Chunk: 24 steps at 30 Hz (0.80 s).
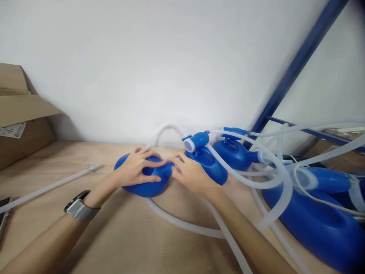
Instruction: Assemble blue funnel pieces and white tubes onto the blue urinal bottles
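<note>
A blue plastic urinal bottle (148, 187) lies on its side on the table in the middle of the view. Over its top rests my left hand (137, 165), fingers curved around the body and thumb along the near side by the handle opening. My right hand (189, 171) has its fingers closed around the neck at the bottle's right end, mostly hiding the neck and whatever is on it. Just right of that hand is another blue urinal bottle (215, 169) with a capped spout and a clear hose (225, 161).
More blue bottles (232, 154) stand at the right, one large bottle (319, 224) close by, with looping clear hoses among them. A loose tube (51, 186) and a cardboard box (25, 133) lie left. Behind are a white wall (142, 68) and a blue metal frame (299, 64).
</note>
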Each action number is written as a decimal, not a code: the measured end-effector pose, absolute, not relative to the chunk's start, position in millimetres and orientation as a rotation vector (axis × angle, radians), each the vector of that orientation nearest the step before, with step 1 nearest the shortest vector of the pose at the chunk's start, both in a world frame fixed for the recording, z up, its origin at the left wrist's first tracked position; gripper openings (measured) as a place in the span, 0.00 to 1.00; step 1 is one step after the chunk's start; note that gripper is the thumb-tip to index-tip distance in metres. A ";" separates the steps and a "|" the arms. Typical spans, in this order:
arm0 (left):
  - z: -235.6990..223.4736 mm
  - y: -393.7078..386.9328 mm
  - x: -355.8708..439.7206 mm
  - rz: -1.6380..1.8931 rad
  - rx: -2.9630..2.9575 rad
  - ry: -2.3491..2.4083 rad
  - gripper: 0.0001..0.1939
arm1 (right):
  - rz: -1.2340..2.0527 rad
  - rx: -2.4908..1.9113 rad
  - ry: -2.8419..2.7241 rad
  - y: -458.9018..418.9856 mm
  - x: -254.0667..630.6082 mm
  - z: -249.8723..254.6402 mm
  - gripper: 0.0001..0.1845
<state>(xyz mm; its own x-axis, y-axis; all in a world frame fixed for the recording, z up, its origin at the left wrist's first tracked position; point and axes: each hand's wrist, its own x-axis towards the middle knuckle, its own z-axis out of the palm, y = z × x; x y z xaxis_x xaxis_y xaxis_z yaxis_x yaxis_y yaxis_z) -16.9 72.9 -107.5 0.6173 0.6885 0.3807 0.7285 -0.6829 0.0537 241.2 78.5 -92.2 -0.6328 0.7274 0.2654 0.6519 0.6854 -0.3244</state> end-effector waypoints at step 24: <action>-110.0 73.1 -15.4 -0.610 -2.750 -1.242 0.31 | 0.284 -1.029 -2.465 80.1 240.5 -92.1 0.17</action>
